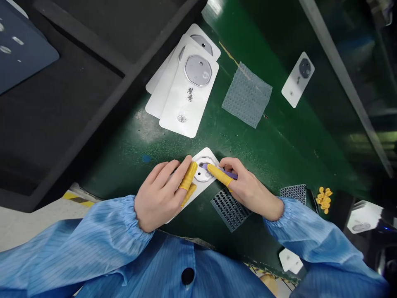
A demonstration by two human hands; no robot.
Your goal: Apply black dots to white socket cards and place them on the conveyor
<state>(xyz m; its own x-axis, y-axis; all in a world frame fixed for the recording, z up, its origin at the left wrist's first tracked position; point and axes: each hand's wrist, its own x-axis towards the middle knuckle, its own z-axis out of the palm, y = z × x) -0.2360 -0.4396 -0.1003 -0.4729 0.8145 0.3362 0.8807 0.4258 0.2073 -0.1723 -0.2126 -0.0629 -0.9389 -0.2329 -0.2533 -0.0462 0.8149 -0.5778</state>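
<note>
A white phone back cover (203, 155) with an eight-sided camera ring lies slantwise in front of me. My left hand (164, 188) grips its left side, with yellow finger cots on two digits resting on its surface. In my right hand (245, 182) is a slim purple tool (228, 171), pinched under a digit in a yellow finger cot. The tool's tip sits over a small dark spot in the upper part of the camera ring. Its exact kind is hidden by my fingers. Just below my right hand lies a dark tray of small black round parts (231, 211).
Overlapping white phone covers (173, 103) lie beyond my hands, beside a black rack (93, 124) on the left. A bubble-wrap sheet (247, 95) and another cover (297, 80) lie farther right. Yellow finger cots (323, 199) are piled near a second dotted tray (293, 192).
</note>
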